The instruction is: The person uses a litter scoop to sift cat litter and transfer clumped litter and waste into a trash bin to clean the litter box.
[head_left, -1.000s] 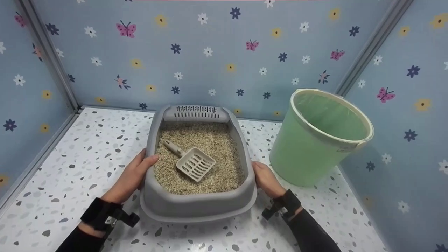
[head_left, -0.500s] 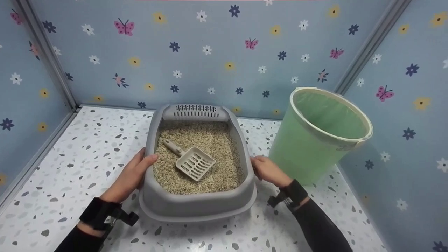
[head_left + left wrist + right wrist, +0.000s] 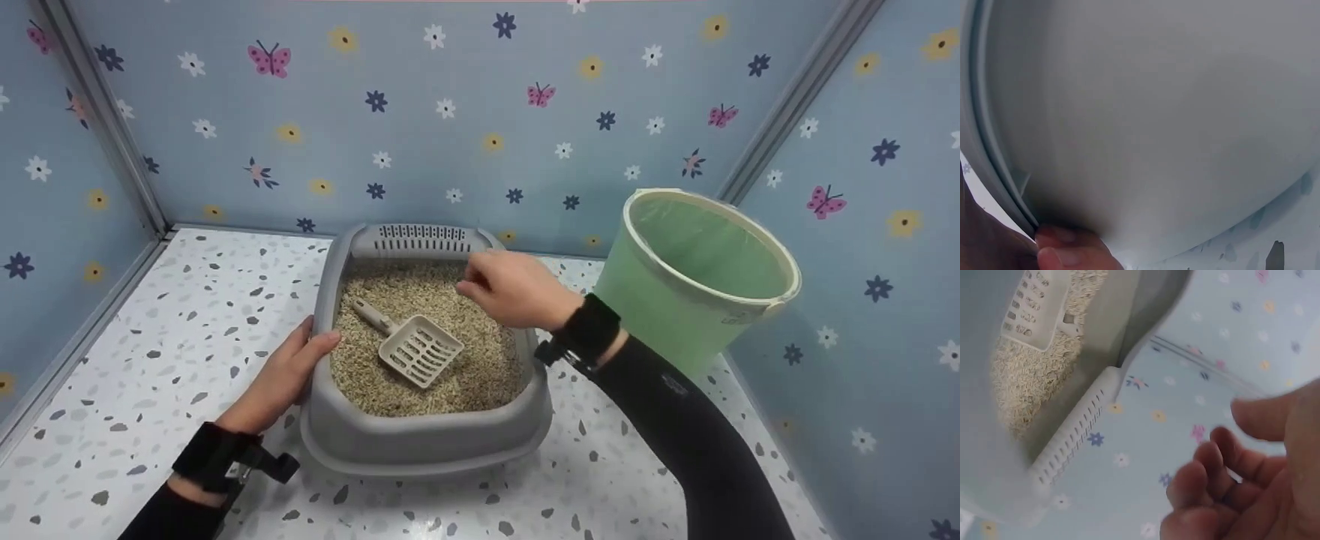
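Note:
A grey litter box (image 3: pixel 420 435) stands on the speckled surface, filled with tan pellet litter (image 3: pixel 480 382). On the litter lies a beige slotted litter scoop (image 3: pixel 420 351), its handle toward the back left. My left hand (image 3: pixel 281 375) grips the box's left wall, thumb over the rim; in the left wrist view its fingertips (image 3: pixel 1075 250) curl under the rim's outer side. Above the right part of the box hovers my right hand (image 3: pixel 517 289), touching nothing. In the right wrist view its fingers (image 3: pixel 1190 481) are loosely curled with nothing between them.
A green bin (image 3: pixel 660 315) with a cream rim and a clear liner stands to the right, close to my right forearm. Blue flowered panels (image 3: pixel 465 112) enclose the back and both sides.
My right hand has let go of the box's right wall and moved up and left over the litter. The left hand, box and scoop have stayed in place.

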Demonstrator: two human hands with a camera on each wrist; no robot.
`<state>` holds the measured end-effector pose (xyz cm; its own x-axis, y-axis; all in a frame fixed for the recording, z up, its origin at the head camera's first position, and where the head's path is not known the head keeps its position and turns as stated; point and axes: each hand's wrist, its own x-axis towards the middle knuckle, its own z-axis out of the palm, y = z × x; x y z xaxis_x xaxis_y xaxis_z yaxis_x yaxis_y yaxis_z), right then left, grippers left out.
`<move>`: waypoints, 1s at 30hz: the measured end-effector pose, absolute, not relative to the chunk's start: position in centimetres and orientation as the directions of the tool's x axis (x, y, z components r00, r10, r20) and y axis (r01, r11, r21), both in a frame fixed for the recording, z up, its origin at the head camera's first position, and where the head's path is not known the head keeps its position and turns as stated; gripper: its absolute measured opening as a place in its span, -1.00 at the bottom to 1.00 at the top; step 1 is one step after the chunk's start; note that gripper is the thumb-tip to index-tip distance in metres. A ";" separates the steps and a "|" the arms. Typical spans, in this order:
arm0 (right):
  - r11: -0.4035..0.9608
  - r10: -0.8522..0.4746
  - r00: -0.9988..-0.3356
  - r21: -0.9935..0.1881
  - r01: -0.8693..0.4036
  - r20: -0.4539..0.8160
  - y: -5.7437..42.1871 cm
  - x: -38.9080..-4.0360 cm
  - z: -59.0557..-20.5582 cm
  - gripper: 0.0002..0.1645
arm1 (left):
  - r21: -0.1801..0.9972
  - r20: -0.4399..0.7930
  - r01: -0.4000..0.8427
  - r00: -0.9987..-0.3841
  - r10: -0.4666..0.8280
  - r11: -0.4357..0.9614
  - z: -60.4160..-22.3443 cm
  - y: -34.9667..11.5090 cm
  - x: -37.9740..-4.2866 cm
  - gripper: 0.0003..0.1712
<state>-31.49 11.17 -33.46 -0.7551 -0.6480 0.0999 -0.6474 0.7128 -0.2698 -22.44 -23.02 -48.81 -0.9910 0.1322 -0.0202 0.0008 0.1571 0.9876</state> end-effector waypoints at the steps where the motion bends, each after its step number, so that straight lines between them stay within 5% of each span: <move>1: 0.697 -0.687 -0.723 -0.217 -0.684 0.072 10.0 -31.7 -33.3 -0.74 | 0.987 -0.021 0.000 -0.991 0.129 0.164 -48.8 -23.0 -22.4 -0.04; 11: 0.494 -0.843 -0.525 0.215 -0.842 -0.118 2.4 -34.0 -36.0 -0.78 | 0.989 -0.014 0.007 -0.991 0.134 0.149 -48.9 -23.2 -22.4 -0.02; 18: 0.300 -0.891 -0.406 0.408 -0.862 -0.205 0.3 -34.8 -39.4 -0.55 | 0.991 -0.005 0.012 -0.992 0.130 0.130 -48.7 -22.8 -22.8 -0.08; 23: 0.214 -0.890 -0.358 0.434 -0.875 -0.283 0.1 -35.0 -40.9 -0.46 | 0.994 -0.030 -0.015 -0.990 0.135 0.111 -49.1 -22.6 -22.6 -0.06; 30: 0.308 -0.837 -0.416 0.321 -0.895 -0.356 -0.1 -35.1 -41.5 -0.53 | 0.995 -0.034 -0.020 -0.990 0.137 0.101 -48.8 -23.2 -22.6 -0.08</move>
<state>-35.06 -0.13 -41.46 -0.4159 -0.8369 -0.3557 -0.8954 0.3084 0.3212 -22.63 -23.17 -48.83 -0.9899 0.1374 -0.0340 -0.0202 0.1007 0.9947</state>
